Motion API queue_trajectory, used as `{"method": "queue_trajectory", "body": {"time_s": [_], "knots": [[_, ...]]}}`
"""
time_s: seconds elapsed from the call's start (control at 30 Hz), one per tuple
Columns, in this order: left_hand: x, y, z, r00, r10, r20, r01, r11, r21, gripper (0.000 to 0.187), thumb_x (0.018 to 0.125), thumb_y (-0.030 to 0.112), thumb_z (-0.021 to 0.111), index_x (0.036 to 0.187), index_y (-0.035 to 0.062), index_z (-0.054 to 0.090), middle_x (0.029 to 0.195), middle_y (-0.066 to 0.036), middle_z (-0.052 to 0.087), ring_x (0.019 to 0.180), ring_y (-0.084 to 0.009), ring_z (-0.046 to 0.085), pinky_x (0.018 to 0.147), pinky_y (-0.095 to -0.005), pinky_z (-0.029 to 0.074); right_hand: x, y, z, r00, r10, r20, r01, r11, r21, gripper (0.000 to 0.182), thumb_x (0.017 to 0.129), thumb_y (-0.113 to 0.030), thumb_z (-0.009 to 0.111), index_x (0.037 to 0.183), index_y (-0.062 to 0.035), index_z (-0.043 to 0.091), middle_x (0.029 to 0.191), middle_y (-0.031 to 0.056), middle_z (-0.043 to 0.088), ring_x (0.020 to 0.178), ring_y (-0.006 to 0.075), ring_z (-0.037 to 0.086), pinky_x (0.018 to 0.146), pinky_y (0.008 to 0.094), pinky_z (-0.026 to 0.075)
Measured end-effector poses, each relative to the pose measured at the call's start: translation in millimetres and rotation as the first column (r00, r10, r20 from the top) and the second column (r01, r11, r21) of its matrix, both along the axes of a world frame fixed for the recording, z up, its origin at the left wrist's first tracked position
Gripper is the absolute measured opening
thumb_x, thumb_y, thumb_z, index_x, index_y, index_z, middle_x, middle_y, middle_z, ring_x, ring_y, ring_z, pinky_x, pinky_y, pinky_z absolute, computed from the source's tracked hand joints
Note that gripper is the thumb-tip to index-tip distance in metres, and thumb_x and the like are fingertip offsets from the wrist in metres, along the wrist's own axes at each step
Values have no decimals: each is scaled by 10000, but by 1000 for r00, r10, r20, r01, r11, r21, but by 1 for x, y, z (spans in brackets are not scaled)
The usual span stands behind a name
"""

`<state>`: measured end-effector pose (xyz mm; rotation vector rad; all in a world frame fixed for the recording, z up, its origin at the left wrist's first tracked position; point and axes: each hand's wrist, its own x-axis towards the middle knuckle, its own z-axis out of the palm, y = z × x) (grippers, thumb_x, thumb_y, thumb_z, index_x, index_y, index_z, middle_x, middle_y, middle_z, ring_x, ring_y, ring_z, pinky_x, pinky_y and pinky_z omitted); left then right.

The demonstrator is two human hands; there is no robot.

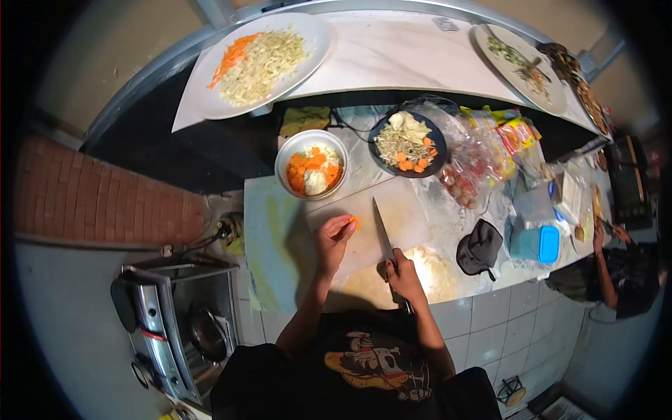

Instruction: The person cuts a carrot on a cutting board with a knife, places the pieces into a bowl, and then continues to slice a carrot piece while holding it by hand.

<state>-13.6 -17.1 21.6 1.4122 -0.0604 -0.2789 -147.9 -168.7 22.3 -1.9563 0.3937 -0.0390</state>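
Observation:
My left hand (336, 239) is closed on a small orange carrot piece (355, 222) above the left part of the white cutting board (413, 210). The fingers of my right hand (404, 274) are wrapped round the handle of a long knife (381, 227), whose blade points away from me over the board. Beyond the board on the left stands a metal bowl (282, 162) with carrot slices, shredded vegetable and a pale lump. Farther right, a black plate (439, 157) bears sprouts, carrot slices and pale leafy pieces.
On the raised white shelf are a large platter of shredded vegetables (262, 66) and another platter (483, 42). Plastic bags (465, 157), a dark cap (479, 247) and a blue-lidded container (548, 243) stand right of the board. Another person (616, 273) works at the far right.

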Motion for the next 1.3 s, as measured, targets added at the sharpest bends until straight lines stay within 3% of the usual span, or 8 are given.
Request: {"method": "queue_trajectory", "body": {"time_s": [0.07,0.2,0.5,0.73,0.97,1.03,1.13,1.3], "knots": [[-4,-6,1,998,5,66,-9,998,63,215,869,25,695,1055,-68,641,976,-130,702,906,-150,669,841,-266,538,3,-11,-6,982,89,-165,-78,995,67,361,897,-47,493,1250,19,461,842,269,649,790,454,642,669,476,512],[-15,-21,29,997,75,2,-75,978,193,213,862,37,707,1041,-64,652,950,-114,708,871,-132,667,809,-259,542,9,-21,-9,975,179,-131,-176,984,34,330,905,-36,477,1228,31,456,809,257,644,765,435,654,651,452,518],[-19,-21,28,987,158,-2,-151,950,274,163,894,100,686,975,-42,692,872,-91,721,778,-112,665,718,-252,542,13,-27,-25,974,215,-68,-200,964,173,287,949,-51,458,1223,32,441,707,137,631,576,208,645,552,329,509],[10,1,-38,955,-46,293,-92,894,439,102,884,64,653,922,-25,688,816,-145,717,732,-204,712,667,-299,543,16,-10,7,970,159,-185,-169,985,-39,341,919,-79,511,1233,36,446,847,270,662,822,451,653,673,488,522],[27,22,-18,929,-213,302,3,821,570,119,865,94,683,939,2,699,853,-130,719,789,-193,709,687,-281,541,7,21,15,958,145,-249,-154,988,-20,402,862,-25,535,1249,27,437,841,295,646,831,475,635,678,503,512],[30,26,-10,927,-180,328,-30,838,545,101,853,83,694,930,19,704,844,-114,721,761,-191,705,680,-272,533,7,29,7,990,105,-90,-110,992,-54,175,882,-59,549,1012,18,462,623,261,546,603,408,613,521,430,454],[31,33,-14,931,-100,352,-88,873,480,100,874,72,672,925,-14,675,827,-126,704,731,-196,694,642,-282,520,6,30,-4,992,121,29,-117,988,-102,176,899,-46,524,1049,8,450,589,232,545,537,368,602,499,427,452],[24,34,-25,987,-119,110,75,935,346,116,887,72,670,967,-12,675,838,-70,723,734,-64,626,634,-219,474,5,22,12,971,146,-192,-155,987,-33,144,944,-53,482,1068,-3,429,555,205,557,455,344,586,449,419,457]]}}
